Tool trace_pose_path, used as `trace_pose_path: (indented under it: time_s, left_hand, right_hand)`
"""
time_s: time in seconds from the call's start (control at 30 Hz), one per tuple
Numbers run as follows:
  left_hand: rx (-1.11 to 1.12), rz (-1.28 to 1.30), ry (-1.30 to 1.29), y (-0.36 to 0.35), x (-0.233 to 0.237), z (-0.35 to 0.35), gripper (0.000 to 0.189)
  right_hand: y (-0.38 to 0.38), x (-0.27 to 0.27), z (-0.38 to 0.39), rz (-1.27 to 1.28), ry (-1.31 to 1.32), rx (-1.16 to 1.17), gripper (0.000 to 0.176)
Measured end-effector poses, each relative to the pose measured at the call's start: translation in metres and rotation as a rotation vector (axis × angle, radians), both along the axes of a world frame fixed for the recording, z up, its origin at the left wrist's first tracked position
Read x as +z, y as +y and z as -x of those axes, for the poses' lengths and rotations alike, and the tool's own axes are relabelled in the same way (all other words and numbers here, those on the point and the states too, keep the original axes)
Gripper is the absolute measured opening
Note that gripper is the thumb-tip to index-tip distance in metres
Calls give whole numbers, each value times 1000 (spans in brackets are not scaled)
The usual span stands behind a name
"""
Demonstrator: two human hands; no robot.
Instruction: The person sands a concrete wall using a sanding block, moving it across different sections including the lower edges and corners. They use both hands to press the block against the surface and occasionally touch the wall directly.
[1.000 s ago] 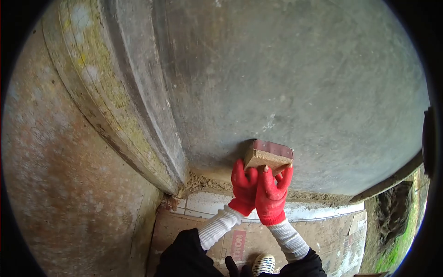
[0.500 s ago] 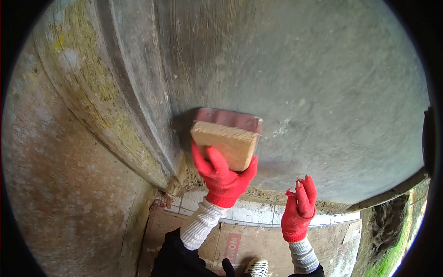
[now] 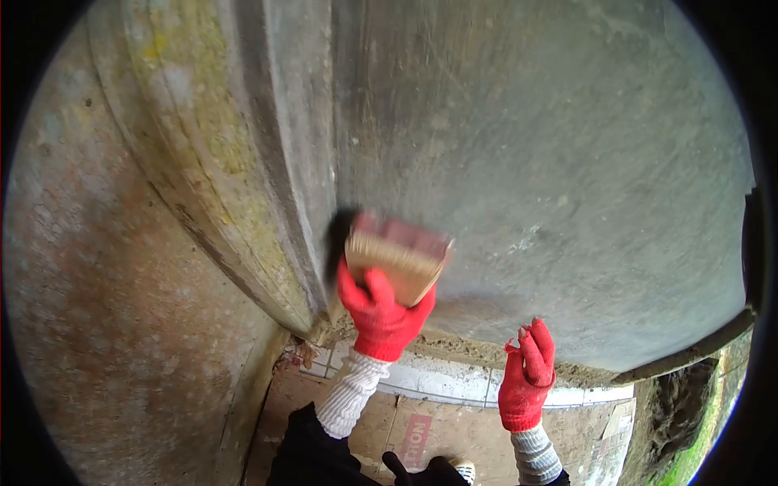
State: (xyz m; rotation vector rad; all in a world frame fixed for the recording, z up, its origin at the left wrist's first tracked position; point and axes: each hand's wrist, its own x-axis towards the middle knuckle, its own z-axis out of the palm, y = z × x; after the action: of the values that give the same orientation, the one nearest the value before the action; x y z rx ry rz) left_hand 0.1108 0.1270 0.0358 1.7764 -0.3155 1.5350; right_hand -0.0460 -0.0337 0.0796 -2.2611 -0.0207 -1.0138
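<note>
"Head view: what's moving?"

"Seemingly the blurred, maroon-edged tan rectangular block (image 3: 397, 263), near the long grey ridge (image 3: 306, 121); red-gloved left hand (image 3: 385, 320)'s fingers grasp it."

"Red-gloved right hand (image 3: 525, 385)?"

"Farther from the ridge, fingers unclenched, empty."

Rough, weathered building work spot, partly open to outdoors. Large grey wall (image 3: 519, 154), plaster-like, scuffed; mossy, stained moulding (image 3: 198, 130) alongside. Gritty dirt (image 3: 466, 350) lines wall's foot, next to white tiles (image 3: 446, 382). Printed cardboard (image 3: 466, 433) covers ground. Bare soil (image 3: 677, 397) and green grass (image 3: 687, 462) show at right edge.
</note>
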Motion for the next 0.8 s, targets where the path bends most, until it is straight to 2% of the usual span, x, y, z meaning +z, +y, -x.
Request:
trace_pose_path:
  time_s: [0.03, 0.07, 0.13, 0.23, 0.27, 0.33, 0.4, 0.47, 0.5, 0.53, 0.6, 0.63, 0.73, 0.8]
  left_hand:
    - [-51, 70, 98, -2, -37, 0, 77]
    - [-105, 136, 191, -1, -55, -1, 77]
    - [-114, 97, 222, 6, -30, 5, 75]
    - [-85, -41, 136, 11, 52, 6, 71]
    - [-83, -38, 154, 14, 61, 6, 71]
    - [-7, -101, -5, 17, 72, 4, 69]
    - [60, -71, -53, 8, 16, 0, 66]
    - [-906, 1046, 308, -4, -34, 9, 64]
    - [-648, 702, 457, 3, -54, 11, 62]
    - [-650, 704, 459, 5, -55, 8, 62]
    - [-111, 78, 275, 4, -58, 2, 67]
    - [-40, -31, 92, 9, -17, 3, 78]
    - [-94, -40, 178, 9, -25, 1, 88]
    - [-75, -89, 133, 10, -66, 0, 85]
  right_hand:
    - [0, -3, 1, -29, 26, -16, 46]
    - [1, -7, 0, -60, 48, -35, 46]
    - [3, -10, -1, -90, 34, 3, 47]
    - [4, -12, -2, -5, 40, 28, 46]
    - [5, -9, -3, -14, 38, 40, 46]
    - [6, -4, -3, -19, 32, 59, 46]
    - [6, -2, -2, -10, 39, 16, 47]
    - [5, -9, 2, -31, 41, 29, 46]
    - [5, -11, 2, -42, 50, 41, 46]
    - [5, -11, 2, -40, 53, 40, 46]
    - [5, -7, 4, 91, 33, 35, 44]
    - [4, -5, 3, 99, 38, 36, 44]
    - [-1, -1, 5, 59, 43, 11, 43]
    - [-3, -3, 3, -35, 68, -35, 43]
